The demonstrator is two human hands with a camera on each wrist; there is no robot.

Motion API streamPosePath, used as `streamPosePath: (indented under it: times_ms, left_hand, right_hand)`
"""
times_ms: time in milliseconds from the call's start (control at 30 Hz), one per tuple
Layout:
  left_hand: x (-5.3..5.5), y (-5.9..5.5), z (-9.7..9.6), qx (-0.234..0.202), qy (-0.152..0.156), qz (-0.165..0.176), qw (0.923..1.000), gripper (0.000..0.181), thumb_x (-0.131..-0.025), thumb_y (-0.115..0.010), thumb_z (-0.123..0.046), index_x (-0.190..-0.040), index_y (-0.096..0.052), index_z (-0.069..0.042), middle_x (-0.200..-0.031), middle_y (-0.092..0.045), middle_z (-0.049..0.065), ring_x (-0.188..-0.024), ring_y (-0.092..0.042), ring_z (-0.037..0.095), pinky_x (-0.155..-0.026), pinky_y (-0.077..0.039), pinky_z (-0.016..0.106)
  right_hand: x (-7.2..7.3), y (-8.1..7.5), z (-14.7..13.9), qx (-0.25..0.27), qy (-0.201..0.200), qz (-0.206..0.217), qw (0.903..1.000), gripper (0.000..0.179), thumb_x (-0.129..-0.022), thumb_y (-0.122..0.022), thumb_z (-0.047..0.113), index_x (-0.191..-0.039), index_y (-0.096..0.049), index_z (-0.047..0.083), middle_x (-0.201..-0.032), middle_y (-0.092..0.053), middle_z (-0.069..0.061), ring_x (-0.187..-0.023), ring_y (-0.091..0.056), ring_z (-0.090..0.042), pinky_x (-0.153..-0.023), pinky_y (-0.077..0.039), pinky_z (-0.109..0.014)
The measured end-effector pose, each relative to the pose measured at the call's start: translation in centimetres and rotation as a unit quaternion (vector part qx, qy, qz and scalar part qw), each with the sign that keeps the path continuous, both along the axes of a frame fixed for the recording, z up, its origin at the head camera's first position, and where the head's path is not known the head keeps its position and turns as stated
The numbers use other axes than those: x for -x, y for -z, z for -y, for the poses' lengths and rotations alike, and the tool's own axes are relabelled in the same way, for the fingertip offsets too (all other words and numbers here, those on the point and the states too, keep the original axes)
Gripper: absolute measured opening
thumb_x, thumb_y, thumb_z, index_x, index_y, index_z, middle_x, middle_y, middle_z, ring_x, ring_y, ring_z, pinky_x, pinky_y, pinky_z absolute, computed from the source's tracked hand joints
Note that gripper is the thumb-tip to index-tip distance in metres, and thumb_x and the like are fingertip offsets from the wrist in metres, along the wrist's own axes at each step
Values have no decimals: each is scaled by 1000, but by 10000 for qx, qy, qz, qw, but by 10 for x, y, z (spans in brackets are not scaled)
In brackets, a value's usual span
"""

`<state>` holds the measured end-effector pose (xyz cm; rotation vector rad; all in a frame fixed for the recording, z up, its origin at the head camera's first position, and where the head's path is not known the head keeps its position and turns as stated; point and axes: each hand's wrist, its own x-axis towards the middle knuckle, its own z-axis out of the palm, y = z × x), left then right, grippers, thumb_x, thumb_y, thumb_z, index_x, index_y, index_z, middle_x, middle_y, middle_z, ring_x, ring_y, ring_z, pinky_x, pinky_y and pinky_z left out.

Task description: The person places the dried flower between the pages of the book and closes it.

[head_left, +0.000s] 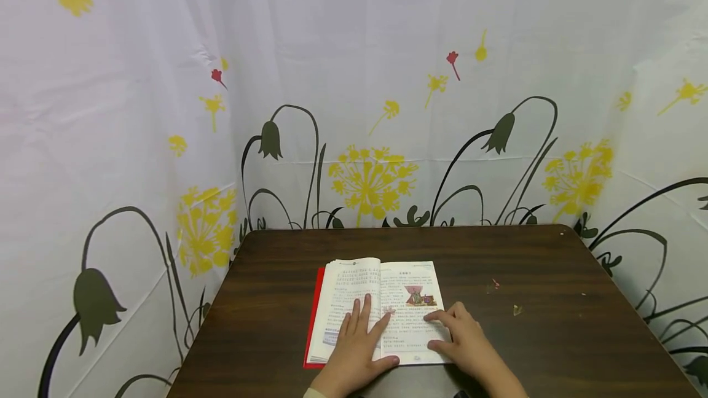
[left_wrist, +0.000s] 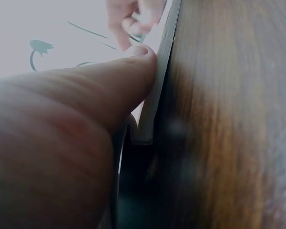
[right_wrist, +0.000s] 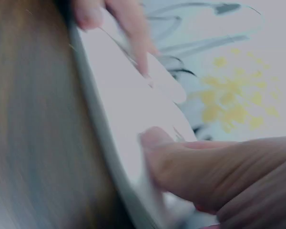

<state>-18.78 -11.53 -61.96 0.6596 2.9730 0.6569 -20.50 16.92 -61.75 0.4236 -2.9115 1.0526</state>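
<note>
An open book (head_left: 345,281) with a red cover edge lies on the table. My left hand (head_left: 354,349) rests across its lower middle, fingers spread and fairly straight, thumb on the right page near the bottom edge. On the right page (head_left: 406,333), which carries print and a small coloured picture, my right hand (head_left: 467,343) touches the right side with index finger and thumb apart. The left wrist view has my left thumb (left_wrist: 128,71) on the book's lower edge. Blurred in the right wrist view, my right thumb (right_wrist: 167,157) is over the page.
The dark wooden table (head_left: 553,336) extends around the book. A red scrap (head_left: 495,284) and a yellowish scrap (head_left: 517,310) lie to its right. A white flowered curtain (head_left: 354,78) hangs behind the table and along both sides.
</note>
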Motion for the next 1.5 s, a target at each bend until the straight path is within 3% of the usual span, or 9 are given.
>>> streamPosePath:
  times_ms: [200,333,467,967,1200,1333,1433,1500]
  left_hand:
    - [-3,0,2,-7,-40,110,9999,89,-94,-74,-64,-169,-42,-29,-182,-14,24,-168,-14,52,-129,-23,74]
    - [-4,-1,1,-67,4,107,9999,90,-94,-74,-64,-170,-41,-29,-182,-14,26,-168,-15,53,-129,-23,74]
    - [-3,-1,0,-93,-22,70,9999,90,-95,-74,-64,-170,-40,-30,-182,-13,25,-168,-14,53,-129,-23,74]
    - [5,-2,-1,44,-29,27,10000,89,-95,-72,-66,-170,-39,-31,-183,-12,24,-168,-13,52,-130,-23,73]
    - [3,0,-1,12,-40,26,10000,89,-95,-72,-67,-170,-41,-29,-182,-14,25,-168,-14,53,-129,-24,74]
    - [1,1,-1,-27,-18,-32,10000,90,-95,-72,-67,-170,-41,-28,-182,-14,26,-167,-15,53,-129,-25,74]
    - [0,1,-2,-53,5,-68,10000,89,-95,-72,-65,-170,-41,-27,-182,-15,26,-167,-15,54,-128,-25,74]
    - [0,0,-2,-73,25,-108,9999,89,-95,-73,-64,-169,-42,-27,-181,-15,27,-166,-17,55,-127,-26,75]
  right_hand:
    - [-2,0,-29,578,-634,608,9945,53,-88,-90,28,-139,-75,24,-96,-45,-1,-81,-42,-7,-71,-37,-24]
    - [-3,-2,-34,700,-967,598,9910,52,-91,-88,23,-140,-74,18,-94,-49,0,-80,-44,-6,-69,-38,-23]
    - [0,-4,-35,770,-1033,600,9898,51,-91,-86,18,-141,-74,16,-94,-49,0,-79,-45,-6,-68,-38,-24]
    - [7,-2,-30,803,-627,494,9936,44,-90,-88,21,-132,-78,21,-94,-51,1,-80,-45,-6,-68,-39,-24]
    - [7,5,-18,704,-254,-70,9972,28,-88,-91,26,-112,-77,33,-90,-53,5,-76,-45,-4,-66,-40,-22]
    - [5,7,-10,1010,-285,-400,9937,31,-90,-90,21,-118,-77,29,-94,-56,4,-82,-48,-8,-70,-41,-22]
    - [3,6,-3,1434,-75,-291,9892,30,-96,-84,22,-125,-77,26,-102,-65,5,-90,-54,-5,-76,-46,-22]
    - [3,6,4,1878,192,-70,9820,40,-99,-81,21,-138,-71,21,-111,-72,5,-95,-60,0,-78,-51,-22]
